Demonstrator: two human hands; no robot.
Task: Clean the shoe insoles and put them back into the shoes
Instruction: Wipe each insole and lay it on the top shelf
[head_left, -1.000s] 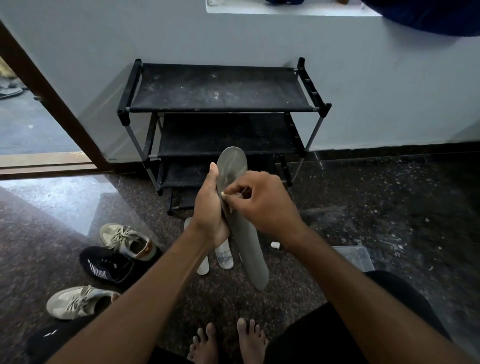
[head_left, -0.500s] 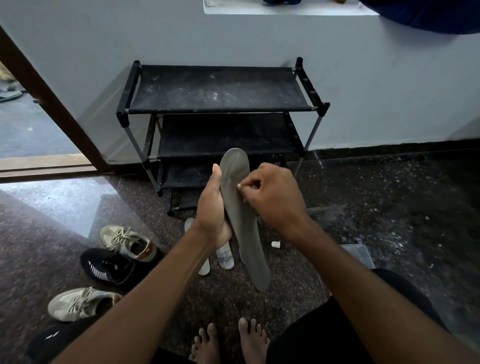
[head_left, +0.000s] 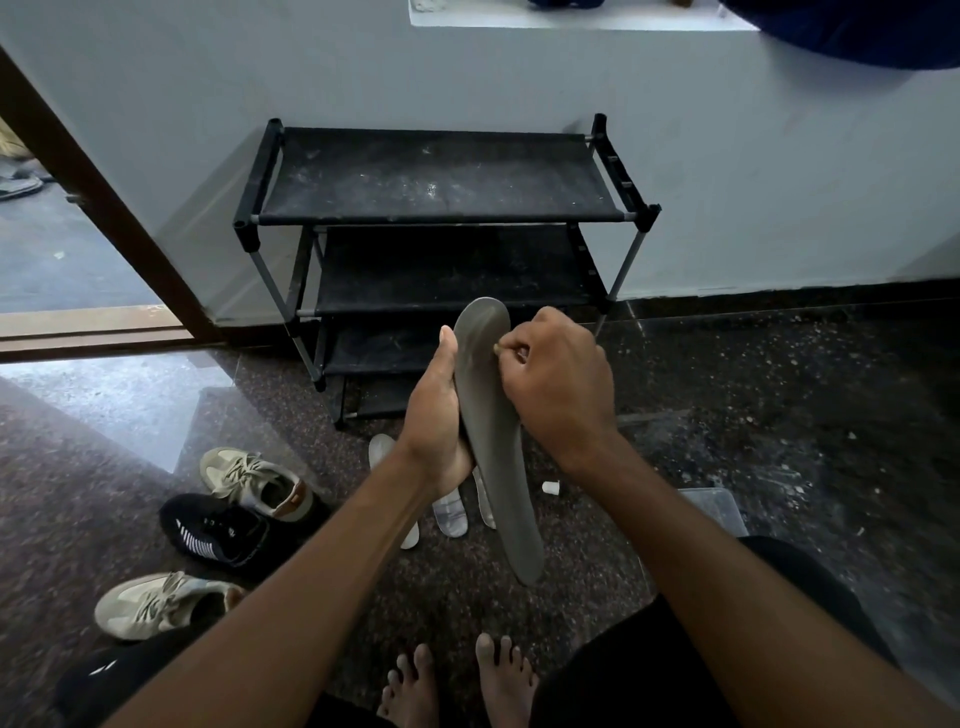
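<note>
- Held upright: insole (head_left: 493, 457), left hand (head_left: 434, 415) fingers grasping its middle; brace firmly.
- Far end: right hand (head_left: 558, 384) fingers pinch a small pale item (head_left: 496, 349); rub in short strokes.

Place: I am viewing a home entryway | black three-shelf shoe rack (head_left: 441, 176) standing against the pale wall (head_left: 753, 156) | brown wooden door frame (head_left: 104, 208) opening at the floor's left edge | sneakers (head_left: 254, 480) lying loose on the polished speckled stone floor (head_left: 779, 415) | bare feet (head_left: 457, 686) resting there.
</note>
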